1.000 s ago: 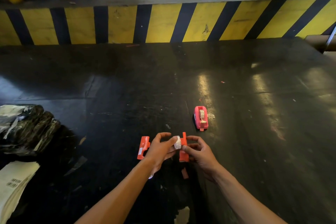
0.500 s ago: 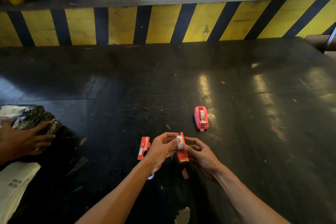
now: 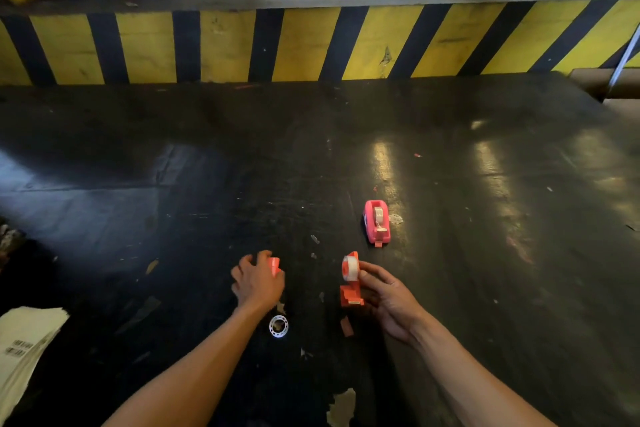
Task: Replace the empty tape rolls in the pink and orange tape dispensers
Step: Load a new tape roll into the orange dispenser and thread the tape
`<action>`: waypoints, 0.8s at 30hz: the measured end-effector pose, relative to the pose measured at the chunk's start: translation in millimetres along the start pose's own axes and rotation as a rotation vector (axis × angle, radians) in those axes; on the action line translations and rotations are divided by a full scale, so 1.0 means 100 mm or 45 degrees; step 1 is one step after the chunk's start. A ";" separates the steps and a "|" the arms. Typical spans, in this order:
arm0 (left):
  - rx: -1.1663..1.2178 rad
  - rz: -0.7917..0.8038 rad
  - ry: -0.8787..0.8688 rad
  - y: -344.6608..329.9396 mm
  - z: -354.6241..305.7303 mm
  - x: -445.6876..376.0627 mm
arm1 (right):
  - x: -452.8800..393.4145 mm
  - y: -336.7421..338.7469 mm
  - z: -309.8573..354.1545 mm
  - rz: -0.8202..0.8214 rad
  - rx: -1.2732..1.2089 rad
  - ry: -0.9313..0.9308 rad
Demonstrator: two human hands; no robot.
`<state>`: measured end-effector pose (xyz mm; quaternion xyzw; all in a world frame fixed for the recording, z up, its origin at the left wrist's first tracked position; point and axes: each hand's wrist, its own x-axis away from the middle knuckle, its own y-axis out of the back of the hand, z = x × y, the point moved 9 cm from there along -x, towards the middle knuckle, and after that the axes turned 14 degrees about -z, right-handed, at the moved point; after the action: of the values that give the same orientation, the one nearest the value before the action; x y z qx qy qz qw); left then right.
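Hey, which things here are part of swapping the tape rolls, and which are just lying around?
Part of the job:
- orange dispenser half with tape roll, held by right hand
- other orange piece, under left hand
- pink dispenser, standing apart
- empty core on the floor

Lying about:
- paper stack
- paper scraps
- striped barrier

the left hand [image 3: 258,282] hides most of the orange piece [image 3: 274,264].

Head cam, wide-angle, fwd and down over dark floor [image 3: 450,253].
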<state>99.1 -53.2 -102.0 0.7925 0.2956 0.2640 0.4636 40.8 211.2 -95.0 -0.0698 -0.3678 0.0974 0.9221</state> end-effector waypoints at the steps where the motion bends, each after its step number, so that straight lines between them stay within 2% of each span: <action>1: -0.021 0.057 0.047 -0.07 0.11 -0.06 | 0.01 0.01 0.01 -0.009 0.008 0.000; 3: -0.024 0.125 0.065 -0.16 0.24 -0.13 | 0.04 0.02 0.02 -0.007 0.016 -0.002; 6: 0.020 0.098 0.037 -0.15 0.22 -0.14 | 0.07 0.01 0.02 -0.013 -0.002 -0.005; 9: 0.155 0.130 0.122 -0.14 0.14 -0.03 | 0.07 -0.02 -0.01 -0.013 -0.009 -0.019; 12: 0.722 0.260 0.349 -0.18 -0.06 0.13 | 0.07 -0.04 -0.01 -0.021 -0.015 -0.018; 15: 1.200 0.608 0.485 -0.22 -0.46 0.44 | 0.06 -0.08 0.01 -0.017 -0.023 0.007; 18: 1.286 0.882 0.421 -0.24 -0.74 0.69 | 0.07 -0.12 0.03 0.003 -0.021 0.031; 24: 1.312 0.912 0.446 -0.22 -0.78 0.73 | 0.11 -0.14 0.07 0.023 -0.003 0.059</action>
<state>90.2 53.1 -77.3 0.9080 0.1732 0.3519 -0.1476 45.1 200.5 -79.8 -0.0763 -0.3457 0.1036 0.9295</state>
